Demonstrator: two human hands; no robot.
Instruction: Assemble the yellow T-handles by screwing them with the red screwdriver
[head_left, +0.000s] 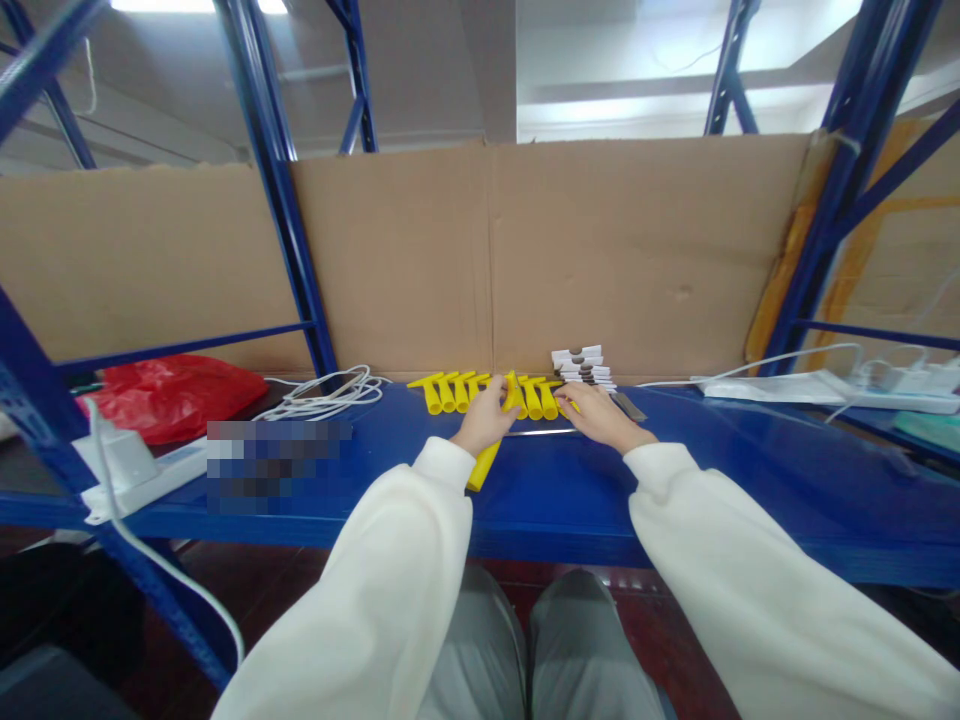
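Several yellow tube-shaped plastic pieces (448,393) with round open ends and thin tips lie in a row on the blue shelf. My left hand (486,415) is closed around one yellow piece (484,467), whose tube sticks out below the palm; its fingertips are by the middle of the row. At the row's right end my right hand (600,412) has its fingers bent together, with a bit of yellow showing at the fingertips. A thin metal rod (541,432) lies between the hands, its right end close to my right hand.
White pieces with dark marks (585,368) are stacked behind my right hand, beside a dark flat strip (628,406). Coiled white cable (334,393), a red plastic bag (176,395) and a power strip (161,475) are left. Cardboard (600,260) walls the back of the blue shelf (547,500).
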